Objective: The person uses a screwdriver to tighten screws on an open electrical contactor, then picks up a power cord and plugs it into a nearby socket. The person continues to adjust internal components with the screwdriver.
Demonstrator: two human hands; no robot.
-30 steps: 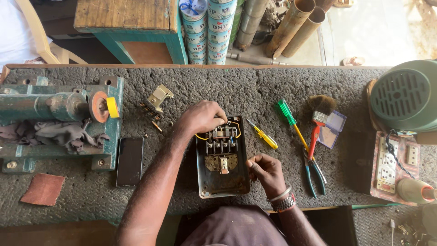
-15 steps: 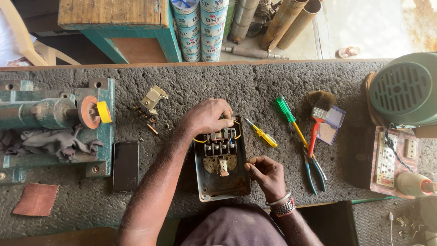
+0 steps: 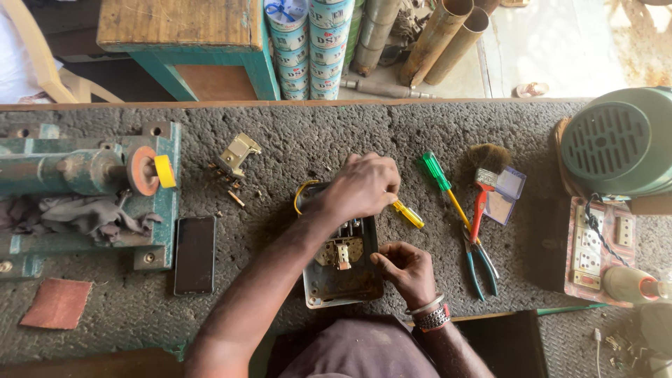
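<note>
While one open switch box (image 3: 341,269) lies at the near middle of the grey worktop (image 3: 294,140), both hands work on it. One left hand (image 3: 362,185) covers the box's far end, fingers curled down over the terminals; whether they pinch anything cannot be told. One right hand (image 3: 406,269) rests at the box's right edge, fingers bent close together against its rim, wrist ringed with bangles. Just right of the left hand lies one yellow-handled screwdriver (image 3: 408,213); beyond it one green-handled screwdriver (image 3: 441,178), one red-handled brush (image 3: 484,182) and one pair of blue-handled pliers (image 3: 479,262). One black phone (image 3: 194,253) lies left of the box, beside one teal machine (image 3: 84,189) carrying one yellow tape roll (image 3: 165,171). One green fan housing (image 3: 619,140) sits far right, with one socket board (image 3: 595,245) below it.
</note>
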